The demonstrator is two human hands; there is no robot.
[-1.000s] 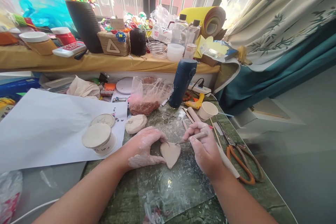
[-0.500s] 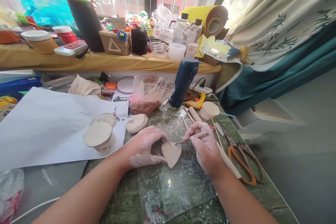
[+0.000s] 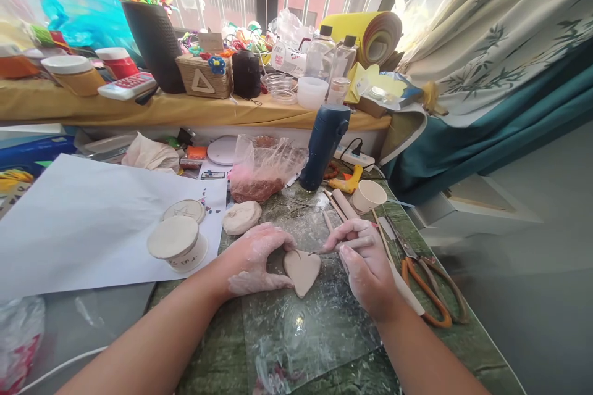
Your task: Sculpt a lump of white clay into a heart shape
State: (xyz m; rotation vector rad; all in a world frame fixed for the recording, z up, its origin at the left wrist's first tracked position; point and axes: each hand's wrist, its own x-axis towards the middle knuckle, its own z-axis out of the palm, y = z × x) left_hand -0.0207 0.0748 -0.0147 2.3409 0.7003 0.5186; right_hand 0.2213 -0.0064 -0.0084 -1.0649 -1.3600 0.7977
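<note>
My left grip [image 3: 257, 259] is arching wide, unclenched, with the clay heart [image 3: 302, 273] lying at its three o'clock. My right grip [image 3: 368, 265] is clasping a slim tool [image 3: 362, 241], pointing it toward nine o'clock, its tip reaching the heart's one-o'clock edge.

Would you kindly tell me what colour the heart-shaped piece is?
The heart-shaped piece is pale beige, seen best in the head view.
</note>
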